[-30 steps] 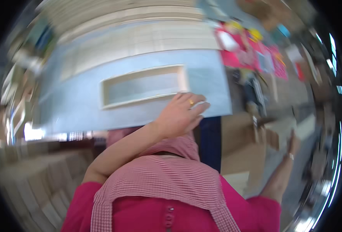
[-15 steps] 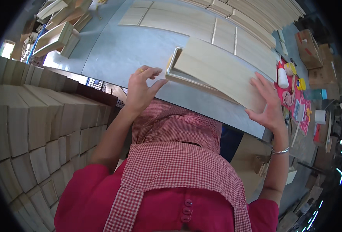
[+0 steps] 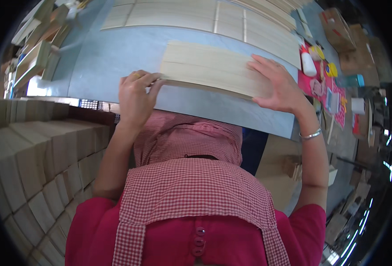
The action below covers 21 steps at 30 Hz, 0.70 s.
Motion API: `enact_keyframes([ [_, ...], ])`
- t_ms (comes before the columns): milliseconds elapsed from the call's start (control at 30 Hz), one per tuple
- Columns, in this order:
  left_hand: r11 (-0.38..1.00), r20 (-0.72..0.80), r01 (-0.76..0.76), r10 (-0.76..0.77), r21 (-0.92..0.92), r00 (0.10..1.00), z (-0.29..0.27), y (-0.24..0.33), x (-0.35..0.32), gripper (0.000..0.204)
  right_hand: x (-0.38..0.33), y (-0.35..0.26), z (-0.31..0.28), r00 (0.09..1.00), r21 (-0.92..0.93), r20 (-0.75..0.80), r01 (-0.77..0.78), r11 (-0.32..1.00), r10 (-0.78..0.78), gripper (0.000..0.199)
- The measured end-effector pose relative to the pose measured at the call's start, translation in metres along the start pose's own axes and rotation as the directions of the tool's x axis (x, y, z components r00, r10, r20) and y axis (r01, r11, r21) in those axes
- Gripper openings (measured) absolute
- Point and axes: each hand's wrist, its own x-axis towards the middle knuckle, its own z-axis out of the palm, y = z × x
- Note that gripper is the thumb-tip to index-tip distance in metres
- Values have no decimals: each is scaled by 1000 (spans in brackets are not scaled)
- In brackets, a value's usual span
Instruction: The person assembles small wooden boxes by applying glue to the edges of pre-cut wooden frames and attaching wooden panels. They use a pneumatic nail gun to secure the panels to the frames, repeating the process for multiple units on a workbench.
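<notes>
A thin, pale wooden panel lies lengthwise over a shallow wooden box on the table, covering it almost fully. Only a narrow strip of the box shows below the panel's near edge. My left hand pinches the panel's near left corner with thumb and fingertips. At the other end my right hand grips the panel across its width, thumb at the near edge and fingers over the top. Whether the fingertips also press on the box underneath is hidden.
Flat pale boards lie along the table's far side. Open wooden boxes are piled at far left; stacked wood blocks rise beside my left arm. A white bottle with a red top and yellow-lidded tubs stand at right.
The panel, tilted across the open box before, now lies lined up over it. My left hand has closed from a spread pose onto its corner. The view has shifted slightly.
</notes>
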Motion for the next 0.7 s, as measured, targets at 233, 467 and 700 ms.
enact_keyframes([
  [233,989,13,-42,41,143,999,1,1,-3,14,1,7,16,1000,-40,5,2,999,-1,83],
  [467,978,1,-113,114,175,993,3,0,-3,12,4,3,28,999,-38,-33,-21,999,19,80],
  [700,987,48,-42,35,157,998,-2,4,-2,14,-50,0,26,857,76,-468,-206,976,217,43],
])
